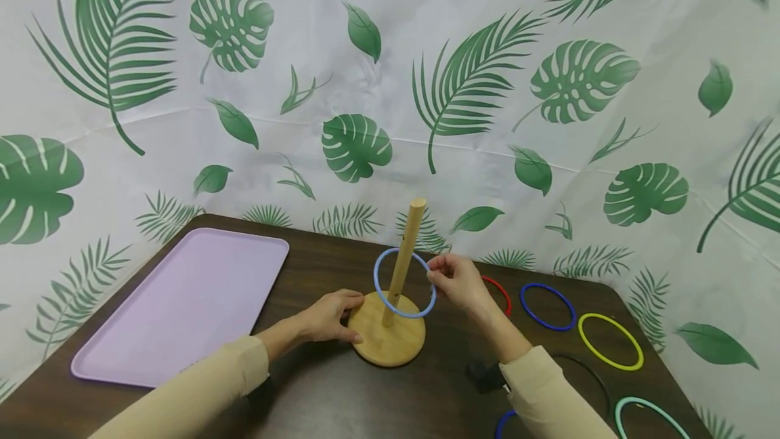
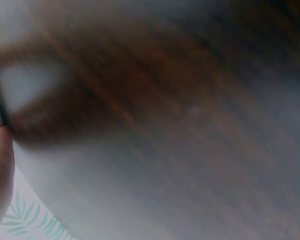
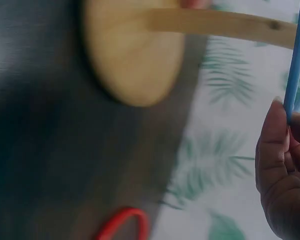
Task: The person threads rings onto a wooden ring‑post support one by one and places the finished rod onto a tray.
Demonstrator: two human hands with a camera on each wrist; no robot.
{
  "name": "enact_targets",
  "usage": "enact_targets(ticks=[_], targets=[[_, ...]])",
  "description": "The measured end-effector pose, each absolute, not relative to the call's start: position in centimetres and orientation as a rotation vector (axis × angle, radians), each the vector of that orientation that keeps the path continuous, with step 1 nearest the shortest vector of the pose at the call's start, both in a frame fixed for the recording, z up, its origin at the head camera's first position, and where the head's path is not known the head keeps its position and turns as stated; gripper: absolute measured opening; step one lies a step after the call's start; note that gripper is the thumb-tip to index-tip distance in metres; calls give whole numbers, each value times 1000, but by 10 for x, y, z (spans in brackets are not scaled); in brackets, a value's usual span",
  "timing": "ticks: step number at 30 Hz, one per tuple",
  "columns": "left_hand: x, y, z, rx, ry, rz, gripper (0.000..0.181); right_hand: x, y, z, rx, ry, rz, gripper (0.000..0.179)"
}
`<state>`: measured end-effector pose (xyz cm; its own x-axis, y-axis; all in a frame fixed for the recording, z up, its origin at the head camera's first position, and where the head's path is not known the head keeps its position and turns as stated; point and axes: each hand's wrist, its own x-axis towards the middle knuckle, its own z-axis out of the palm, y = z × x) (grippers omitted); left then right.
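Pinching here with the right hand [image 1: 458, 284], just right of centre in the head view, thumb and fingertips pressed together on the right side of the light blue ring [image 3: 296, 60]! Holding it tilted up, out to the left of the fingertips, overlapping the wooden post [image 1: 405, 249]. Threaded over or merely held across? Cannot tell. Down at centre, gripping with the left hand [image 1: 329, 316], thumb and fingers parted around the left rim of the round wooden base [image 1: 378, 349]. Out past the right hand now, strung toward the lower right on the dark table [image 1: 317, 391]: a red ring [image 3: 110, 226], a blue ring [image 1: 537, 284], a yellow ring [image 1: 642, 358], then a mint ring [image 1: 635, 399], cut off by the bottom edge. Across on the left, lying flat, a pale lilac tray [image 1: 189, 303]. Behind everything, filling the upper frame, a leaf-printed cloth [image 1: 402, 39].
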<state>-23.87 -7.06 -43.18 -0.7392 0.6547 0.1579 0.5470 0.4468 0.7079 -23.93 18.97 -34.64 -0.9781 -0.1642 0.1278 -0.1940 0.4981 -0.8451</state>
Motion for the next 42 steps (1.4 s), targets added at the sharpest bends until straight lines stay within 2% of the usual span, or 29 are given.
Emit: enact_targets(ticks=[7, 14, 42], targets=[[-240, -71, -433, 1074, 2561, 1153, 73, -241, 185, -388, 216, -2771, 1430, 7], [-240, -72, -433, 1095, 2601, 1118, 72, -243, 177, -405, 207, -2821, 1291, 7], [-239, -71, -432, 1077, 2567, 1143, 75, -246, 167, -417, 160, -2869, 998, 4]])
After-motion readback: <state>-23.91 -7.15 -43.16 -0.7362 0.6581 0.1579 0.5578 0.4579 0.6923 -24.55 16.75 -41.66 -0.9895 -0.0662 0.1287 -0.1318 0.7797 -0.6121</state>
